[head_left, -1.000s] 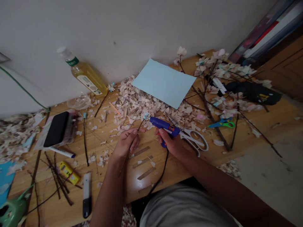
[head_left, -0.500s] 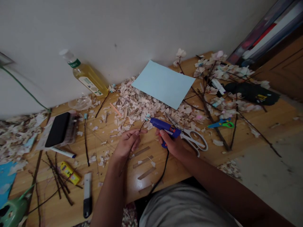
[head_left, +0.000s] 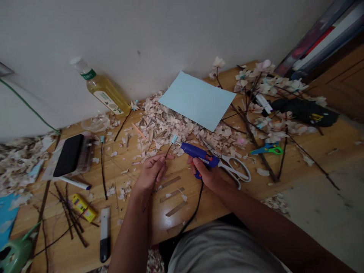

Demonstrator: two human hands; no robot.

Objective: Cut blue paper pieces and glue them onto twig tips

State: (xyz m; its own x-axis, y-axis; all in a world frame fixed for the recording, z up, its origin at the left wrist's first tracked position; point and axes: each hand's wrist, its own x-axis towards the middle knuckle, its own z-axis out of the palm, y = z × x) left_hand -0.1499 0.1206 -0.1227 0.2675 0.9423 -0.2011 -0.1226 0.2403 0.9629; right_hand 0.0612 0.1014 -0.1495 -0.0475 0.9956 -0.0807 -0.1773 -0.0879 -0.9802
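Note:
My left hand (head_left: 153,170) pinches a thin brown twig (head_left: 170,149), whose upper end carries a small light-blue paper piece (head_left: 174,138). In my right hand (head_left: 205,170) is a blue glue gun (head_left: 197,151), its metal nozzle pointing left at the twig's tip, touching or nearly so. A black cord (head_left: 199,199) runs down from the glue gun's handle. White-handled scissors (head_left: 234,168) lie just right of the glue gun. Beyond both hands spreads a heap of dried pale petals (head_left: 162,121), partly covered by a light-blue sheet of paper (head_left: 197,100).
Flowering branches (head_left: 256,125), blue-green craft scissors (head_left: 267,148) and a dark umbrella-like bundle (head_left: 307,112) lie right. On the left are a bottle of yellow liquid (head_left: 104,93), a black phone (head_left: 69,155), a marker (head_left: 75,183), a yellow box (head_left: 84,207), a utility knife (head_left: 105,235) and loose twigs (head_left: 68,212).
The twig's blue tip has shifted slightly left and up, so it now shows clear at the end of the nozzle. The glue gun has moved slightly right and down.

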